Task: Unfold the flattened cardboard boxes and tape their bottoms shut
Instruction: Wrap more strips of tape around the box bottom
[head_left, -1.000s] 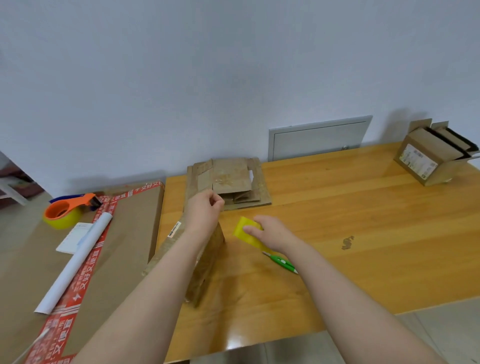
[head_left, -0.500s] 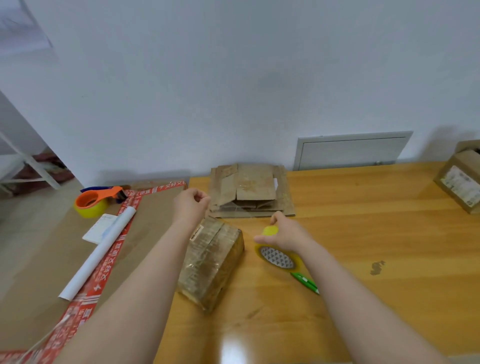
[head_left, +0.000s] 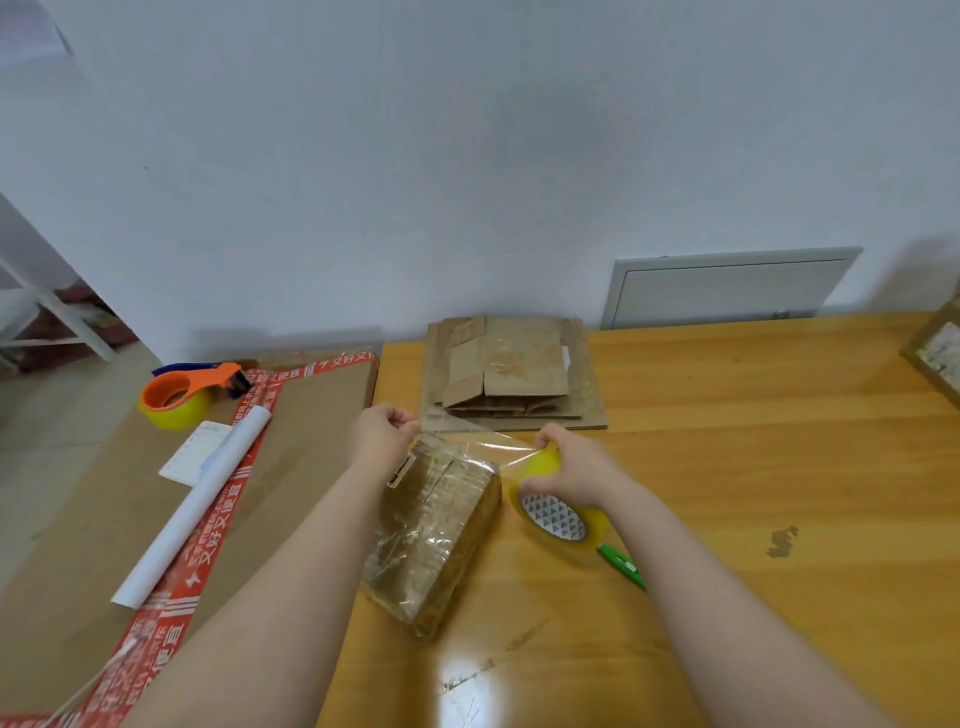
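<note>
Since half a second ago a clear strip of tape (head_left: 475, 441) has been drawn out between the hands, over the far end of the box.

The wooden table (head_left: 753, 467) fills the right of the view. A large cardboard sheet (head_left: 311, 447) with red printed tape lies at its 9 o'clock edge. A stack of flat boxes (head_left: 514, 374) sits against the wall, at 12 o'clock from the box. The box (head_left: 436, 530), unfolded and glossy with tape, lies on the table between the forearms, its long side running from 12 to 6 o'clock.

The left hand (head_left: 382, 439), fingers curled, pinches the strip's free end at the box's 11 o'clock corner. The right hand (head_left: 571, 467) grips the yellow roll (head_left: 563, 517) at the box's 2 o'clock, fingers wrapped over its rim; the roll stands tilted, and whether it touches the table I cannot tell.

On the sheet, at 9 o'clock, lie a white paper tube (head_left: 197, 506), an orange dispenser (head_left: 182, 395) and a small card (head_left: 195, 452). A green pen (head_left: 623, 566) lies at 5 o'clock from the roll.
</note>
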